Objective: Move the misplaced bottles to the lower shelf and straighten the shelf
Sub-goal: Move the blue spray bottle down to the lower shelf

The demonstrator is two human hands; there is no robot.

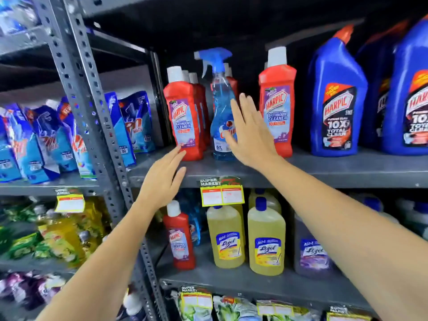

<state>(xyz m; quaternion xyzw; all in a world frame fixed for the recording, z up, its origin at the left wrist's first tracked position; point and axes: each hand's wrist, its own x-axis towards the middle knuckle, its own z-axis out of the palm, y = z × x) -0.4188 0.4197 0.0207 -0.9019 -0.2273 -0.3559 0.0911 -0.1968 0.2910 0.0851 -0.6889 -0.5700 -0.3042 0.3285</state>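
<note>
Grey metal store shelving, slotted upright post (pixel 92 126) on the near side, upper shelf (pixel 324 167) and lower shelf (pixel 266 283) stacked with cleaning products. Landmark: blue spray bottle (pixel 221 107), standing upright on the upper shelf amid red bathroom-cleaner bottles. Left of the spray bottle, a row of red bottles (pixel 184 117) going back in depth; right of it, one more red bottle (pixel 278 105), then big blue toilet-cleaner bottles (pixel 335 100) further right. Right hand (pixel 249 133) open, fingers spread and flat, palm toward the spray bottle, overlapping its right side; contact cannot be told, nothing gripped. Left hand (pixel 162 179) also open, fingers together and extended, below and left of the spray bottle, fingertips at the base of the front red bottle, holding nothing. Yellow price tag (pixel 222 193) hangs from the shelf edge directly below the spray bottle. On the lower shelf beneath: one red bottle (pixel 180 242), another blue spray bottle partly hidden behind it, yellow floor-cleaner bottles (pixel 266 242), a purple one (pixel 312 253) right. Blue detergent pouches (pixel 46 140) far left of the spray bottle, beyond the post.
</note>
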